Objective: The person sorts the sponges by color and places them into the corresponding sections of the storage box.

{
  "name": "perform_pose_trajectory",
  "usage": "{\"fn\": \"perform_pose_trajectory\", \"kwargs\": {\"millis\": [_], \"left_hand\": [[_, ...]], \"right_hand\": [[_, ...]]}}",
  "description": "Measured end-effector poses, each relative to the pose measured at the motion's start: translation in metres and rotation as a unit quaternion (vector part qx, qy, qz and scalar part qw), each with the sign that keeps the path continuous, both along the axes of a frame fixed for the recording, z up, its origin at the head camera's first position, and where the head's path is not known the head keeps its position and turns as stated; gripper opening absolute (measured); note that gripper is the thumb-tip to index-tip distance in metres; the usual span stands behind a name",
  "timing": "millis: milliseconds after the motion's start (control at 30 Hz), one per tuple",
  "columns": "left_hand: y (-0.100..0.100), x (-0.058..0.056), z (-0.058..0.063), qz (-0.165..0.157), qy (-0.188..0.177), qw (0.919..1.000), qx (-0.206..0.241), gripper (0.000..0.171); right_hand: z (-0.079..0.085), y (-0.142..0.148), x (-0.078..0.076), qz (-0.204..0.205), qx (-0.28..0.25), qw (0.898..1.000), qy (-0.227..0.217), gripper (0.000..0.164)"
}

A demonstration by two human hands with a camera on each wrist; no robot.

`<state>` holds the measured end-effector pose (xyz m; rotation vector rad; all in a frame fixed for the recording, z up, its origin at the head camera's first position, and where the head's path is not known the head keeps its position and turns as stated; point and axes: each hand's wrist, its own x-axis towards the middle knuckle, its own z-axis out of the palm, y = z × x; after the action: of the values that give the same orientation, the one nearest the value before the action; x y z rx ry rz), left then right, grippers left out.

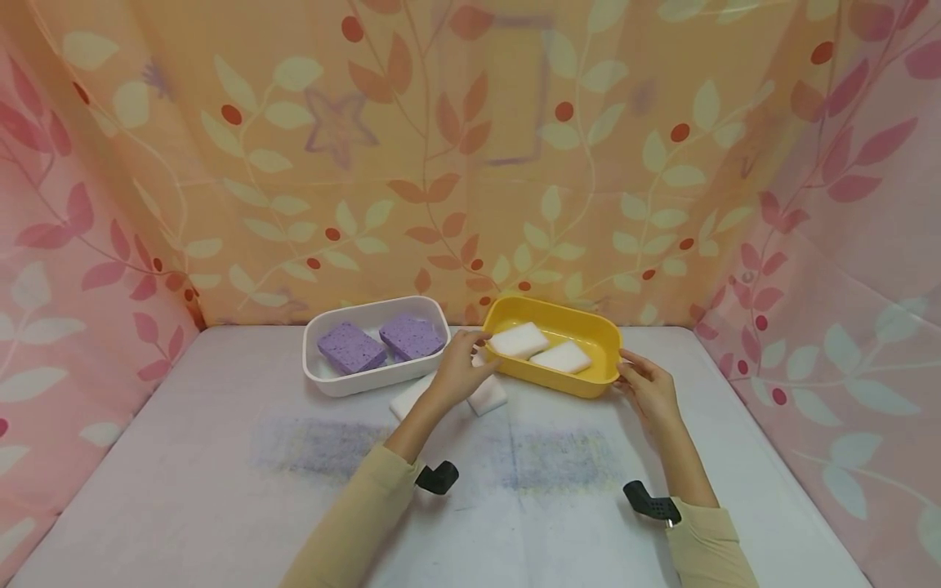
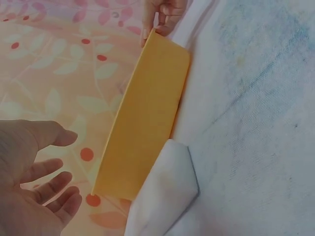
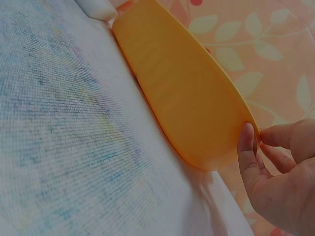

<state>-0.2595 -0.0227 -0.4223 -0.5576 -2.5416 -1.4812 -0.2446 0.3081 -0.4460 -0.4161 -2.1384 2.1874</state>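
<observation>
A yellow tray with two white sponges in it stands at the back of the table. At its right end, my right hand pinches the rim between thumb and fingers, as the right wrist view also shows. Near the left end is my left hand, its fingers spread and slightly bent; in the left wrist view a gap shows between this hand and the yellow tray. More white sponges lie on the table, partly hidden under the left hand and forearm.
Left of the yellow tray stands a white tray with two purple sponges. Faded blue and yellow stains mark the white tabletop. A leaf-patterned curtain hangs behind and at both sides.
</observation>
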Motion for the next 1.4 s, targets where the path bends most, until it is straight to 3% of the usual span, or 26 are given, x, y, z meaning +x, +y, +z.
{"fn": "perform_pose_trajectory", "kwargs": {"millis": [567, 1233, 1400], "left_hand": [[-0.022, 0.019, -0.013, 0.045, -0.025, 0.9987, 0.003, 0.046], [-0.052, 0.029, -0.027, 0.076, -0.004, 0.9965, -0.035, 0.05], [-0.059, 0.028, -0.038, 0.075, 0.0, 0.9956, -0.056, 0.053]], "right_hand": [[0.002, 0.002, 0.001, -0.013, -0.006, 1.0, -0.004, 0.056], [0.001, 0.001, 0.0, -0.003, -0.008, 1.0, 0.002, 0.056], [0.0, 0.0, -0.002, -0.006, -0.01, 1.0, -0.002, 0.055]]}}
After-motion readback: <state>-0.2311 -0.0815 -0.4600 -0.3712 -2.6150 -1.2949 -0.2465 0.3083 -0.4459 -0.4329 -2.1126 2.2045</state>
